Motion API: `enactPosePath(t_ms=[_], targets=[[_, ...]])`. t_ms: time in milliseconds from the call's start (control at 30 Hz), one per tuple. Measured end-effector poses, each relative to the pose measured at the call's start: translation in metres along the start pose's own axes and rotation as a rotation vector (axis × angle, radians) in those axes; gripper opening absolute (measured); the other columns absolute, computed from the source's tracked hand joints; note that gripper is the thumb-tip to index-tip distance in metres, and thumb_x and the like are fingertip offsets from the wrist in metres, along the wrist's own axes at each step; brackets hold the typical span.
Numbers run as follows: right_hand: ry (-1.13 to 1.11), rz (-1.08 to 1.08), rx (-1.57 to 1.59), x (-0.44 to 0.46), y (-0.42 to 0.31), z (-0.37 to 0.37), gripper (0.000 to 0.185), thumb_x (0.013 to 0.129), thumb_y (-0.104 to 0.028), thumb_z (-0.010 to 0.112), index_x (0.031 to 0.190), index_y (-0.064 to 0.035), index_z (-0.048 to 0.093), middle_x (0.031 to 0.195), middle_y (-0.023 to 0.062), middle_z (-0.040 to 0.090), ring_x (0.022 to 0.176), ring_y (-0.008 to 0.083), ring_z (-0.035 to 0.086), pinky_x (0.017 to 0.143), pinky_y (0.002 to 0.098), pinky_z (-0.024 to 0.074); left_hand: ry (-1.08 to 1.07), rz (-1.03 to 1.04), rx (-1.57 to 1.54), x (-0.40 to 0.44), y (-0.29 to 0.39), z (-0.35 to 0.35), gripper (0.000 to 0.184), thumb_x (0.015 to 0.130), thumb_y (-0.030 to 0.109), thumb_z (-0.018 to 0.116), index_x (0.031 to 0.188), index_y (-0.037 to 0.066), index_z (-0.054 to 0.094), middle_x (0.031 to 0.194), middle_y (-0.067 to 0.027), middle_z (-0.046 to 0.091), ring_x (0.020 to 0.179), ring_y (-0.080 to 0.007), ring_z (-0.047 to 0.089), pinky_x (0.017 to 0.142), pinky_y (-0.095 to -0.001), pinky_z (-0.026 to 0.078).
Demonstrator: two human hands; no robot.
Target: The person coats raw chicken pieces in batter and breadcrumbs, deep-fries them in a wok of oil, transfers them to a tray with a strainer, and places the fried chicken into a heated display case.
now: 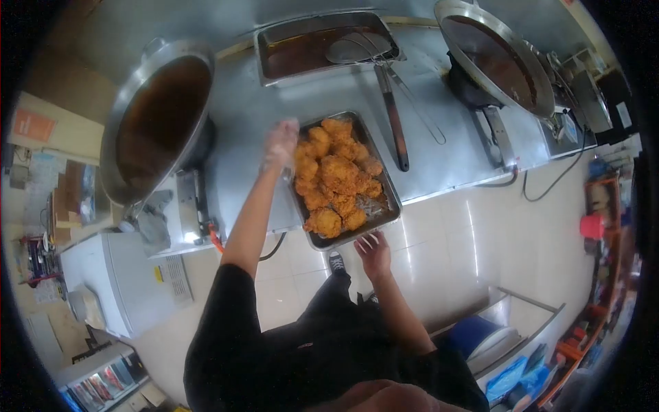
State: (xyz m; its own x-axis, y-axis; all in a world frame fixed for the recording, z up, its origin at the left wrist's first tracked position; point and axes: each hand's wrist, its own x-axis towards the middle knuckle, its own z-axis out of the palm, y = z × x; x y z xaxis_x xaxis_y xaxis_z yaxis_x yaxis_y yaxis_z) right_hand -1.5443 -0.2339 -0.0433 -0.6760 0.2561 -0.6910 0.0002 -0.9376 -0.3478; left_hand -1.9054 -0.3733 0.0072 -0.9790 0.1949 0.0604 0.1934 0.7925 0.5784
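A metal tray (393, 218) piled with golden fried chicken pieces (340, 173) sits at the counter's front edge, its near end jutting past it. My left hand (280, 145), in a clear plastic glove, is beside the tray's left rim; its fingers are smeared by motion, so whether they hold anything is unclear. Below the tray's near right corner is my right hand (374, 255), bare, fingers stretched and apart. Its fingertips come close to the rim; contact cannot be made out.
Large pans of dark oil stand left (165, 120) and right (491, 55). Behind the tray, a rectangular pan (264, 65) holds brown liquid and a mesh skimmer (392, 123) whose handle extends over the steel counter (439, 165). A white cabinet (130, 281) stands at left.
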Motion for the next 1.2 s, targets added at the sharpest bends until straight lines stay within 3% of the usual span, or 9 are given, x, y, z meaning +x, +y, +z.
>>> enactPosePath(t_ms=[67, 200, 400, 533, 700, 833, 900, 1067, 1200], targets=[[-0.030, 0.003, -0.003, -0.002, 0.005, 0.005, 0.037, 0.096, -0.038, 0.038, 0.116, -0.0073, 0.044, 0.102, 0.0089, 0.051, 0.097, 0.0246, 0.051, 0.088, 0.0415, 0.0438, -0.204, 0.302, 0.505, 0.027, -0.016, 0.014, 0.028, 0.084, 0.026, 0.057, 0.107, 0.012, 0.059, 0.103, -0.0191, 0.061, 0.097, -0.0320, 0.060, 0.080, -0.0401, 0.049], [-0.070, -0.112, -0.053, 0.001, 0.014, 0.015, 0.033, 0.097, -0.037, 0.038, 0.119, -0.0118, 0.039, 0.103, 0.0073, 0.051, 0.095, 0.0228, 0.053, 0.086, 0.0427, 0.0440, -0.740, 0.382, 0.797, 0.083, -0.032, 0.048, 0.033, 0.079, 0.023, 0.061, 0.109, 0.009, 0.057, 0.106, -0.0182, 0.060, 0.102, -0.0321, 0.057, 0.084, -0.0406, 0.048], [-0.053, -0.187, -0.225, 0.001, 0.002, 0.005, 0.037, 0.098, -0.034, 0.035, 0.128, -0.0128, 0.031, 0.111, 0.0055, 0.051, 0.086, 0.0201, 0.056, 0.073, 0.0387, 0.0498, -0.712, 0.361, 0.261, 0.072, -0.081, 0.034, 0.038, 0.085, 0.024, 0.057, 0.115, 0.002, 0.052, 0.114, -0.0171, 0.057, 0.110, -0.0324, 0.051, 0.091, -0.0407, 0.040], [-0.034, -0.125, -0.349, 0.000, -0.021, -0.015, 0.052, 0.098, -0.037, 0.036, 0.140, -0.0103, 0.019, 0.122, 0.0078, 0.049, 0.089, 0.0211, 0.057, 0.071, 0.0383, 0.0513, -0.661, 0.016, 0.174, 0.038, -0.063, 0.013, 0.045, 0.094, 0.038, 0.041, 0.118, 0.002, 0.052, 0.122, -0.0118, 0.055, 0.113, -0.0289, 0.050, 0.093, -0.0377, 0.038], [0.006, -0.084, -0.360, -0.043, -0.070, -0.023, 0.050, 0.097, -0.034, 0.040, 0.138, -0.0101, 0.025, 0.118, 0.0056, 0.050, 0.088, 0.0177, 0.055, 0.067, 0.0329, 0.0509, -0.709, 0.010, 0.118, -0.025, -0.036, -0.007, 0.040, 0.096, 0.038, 0.036, 0.117, 0.009, 0.054, 0.121, -0.0174, 0.054, 0.115, -0.0297, 0.049, 0.096, -0.0380, 0.037], [-0.030, -0.111, -0.377, -0.061, -0.090, -0.054, 0.041, 0.098, -0.033, 0.034, 0.132, -0.0095, 0.033, 0.103, 0.0041, 0.052, 0.081, 0.0170, 0.056, 0.063, 0.0323, 0.0525, -0.684, 0.069, -0.028, -0.054, -0.041, -0.019, 0.049, 0.096, 0.039, 0.035, 0.127, 0.003, 0.047, 0.130, -0.0155, 0.048, 0.124, -0.0265, 0.042, 0.104, -0.0329, 0.029], [-0.015, -0.099, -0.408, -0.077, -0.121, -0.067, 0.040, 0.098, -0.032, 0.036, 0.131, -0.0097, 0.035, 0.103, 0.0035, 0.052, 0.080, 0.0160, 0.056, 0.062, 0.0307, 0.0512, -0.796, 0.030, 0.144, -0.089, 0.043, -0.054, 0.053, 0.096, 0.041, 0.035, 0.129, 0.001, 0.044, 0.134, -0.0140, 0.045, 0.127, -0.0247, 0.039, 0.107, -0.0317, 0.026], [-0.019, -0.120, -0.410, -0.096, -0.205, -0.125, 0.040, 0.098, -0.029, 0.037, 0.133, -0.0102, 0.036, 0.109, 0.0031, 0.054, 0.078, 0.0141, 0.056, 0.058, 0.0276, 0.0479, -0.601, 0.136, 0.232, -0.148, 0.084, -0.033, 0.057, 0.096, 0.044, 0.035, 0.134, 0.002, 0.039, 0.138, -0.0130, 0.041, 0.130, -0.0250, 0.035, 0.109, -0.0315, 0.023], [-0.026, -0.098, -0.419, -0.126, -0.311, -0.196, 0.043, 0.097, -0.029, 0.039, 0.134, -0.0085, 0.036, 0.109, 0.0036, 0.055, 0.076, 0.0142, 0.056, 0.057, 0.0283, 0.0479, -0.571, 0.001, 0.119, -0.211, 0.214, 0.017, 0.057, 0.095, 0.044, 0.035, 0.130, 0.000, 0.043, 0.140, -0.0147, 0.038, 0.131, -0.0244, 0.033, 0.109, -0.0315, 0.022]])
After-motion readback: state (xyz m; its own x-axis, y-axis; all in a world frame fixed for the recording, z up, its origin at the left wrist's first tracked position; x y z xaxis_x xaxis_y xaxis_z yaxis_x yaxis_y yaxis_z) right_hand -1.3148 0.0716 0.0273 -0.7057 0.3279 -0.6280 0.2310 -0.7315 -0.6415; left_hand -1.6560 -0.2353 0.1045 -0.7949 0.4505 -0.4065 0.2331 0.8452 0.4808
